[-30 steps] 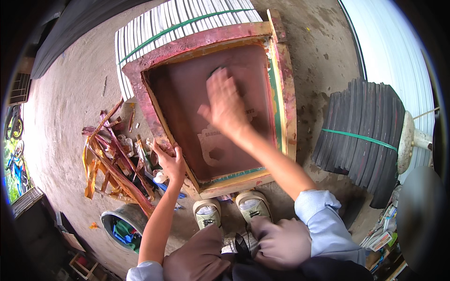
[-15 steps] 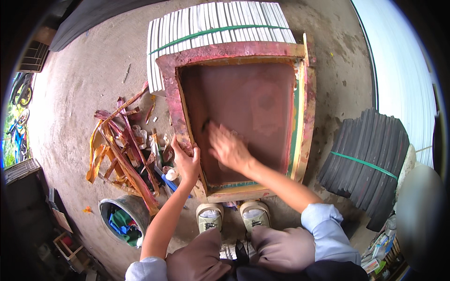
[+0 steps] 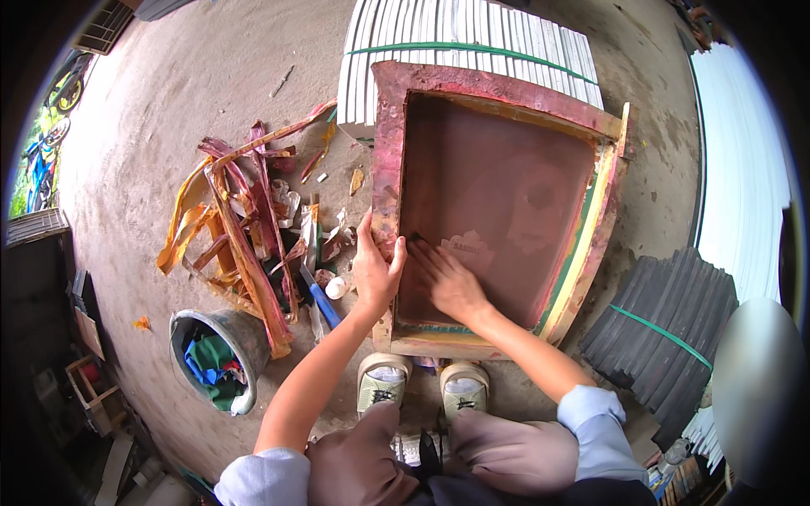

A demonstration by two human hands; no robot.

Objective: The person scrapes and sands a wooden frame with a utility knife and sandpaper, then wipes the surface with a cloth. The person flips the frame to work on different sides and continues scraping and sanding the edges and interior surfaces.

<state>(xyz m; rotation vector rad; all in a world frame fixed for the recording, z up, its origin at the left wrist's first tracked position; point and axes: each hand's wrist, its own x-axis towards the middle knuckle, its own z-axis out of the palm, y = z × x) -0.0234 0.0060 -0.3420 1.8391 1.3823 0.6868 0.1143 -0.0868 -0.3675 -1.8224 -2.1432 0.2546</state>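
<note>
With our left hand gripping the frame at left, our right hand, fingers slightly spread, on the screen, we seem partway done.

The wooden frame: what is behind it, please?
Behind the wooden frame, a stack of white strips with a green band shows. Whether it continues underneath is hidden by the frame.

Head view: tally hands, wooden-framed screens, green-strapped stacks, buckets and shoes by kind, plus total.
Hands: 2 (left hand, right hand)
Wooden-framed screen: 1
Green-strapped stacks: 2 (white stack, black stack)
Bucket: 1
Shoes: 2 (left shoe, right shoe)
Total: 8
</note>
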